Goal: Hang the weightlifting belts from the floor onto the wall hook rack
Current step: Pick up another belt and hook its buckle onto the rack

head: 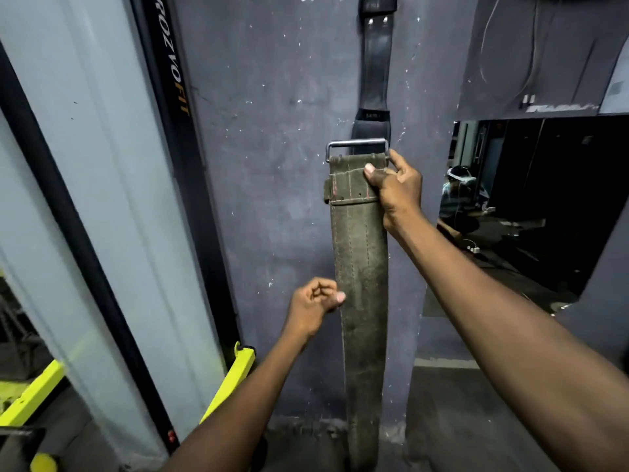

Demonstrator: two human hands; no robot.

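The olive-green weightlifting belt [360,284] hangs straight down in front of the grey wall [272,165], its long axis vertical; its steel buckle [357,146] is at the top and points upward, and the tail runs down toward the floor [459,420], where the lower end drops out of sight at the bottom of the view; my right hand [396,192] has a closed grip on the belt's stitched upper end just under the buckle, thumb pressed across the front face and fingers wrapped round the right edge, one fingertip touching the buckle's right corner; my left hand [315,306] is curled almost shut, its narrow grip pinching or touching the belt's left edge about halfway down, thumb tip on the leather; whether it truly grips I cannot tell; just above the buckle a black belt [374,69] already hangs flat on the wall, also vertical; to the left stands a black machine upright [170,97] with yellow frame parts [235,376] near its foot; to the right a mirror [531,206] is set in the wall.
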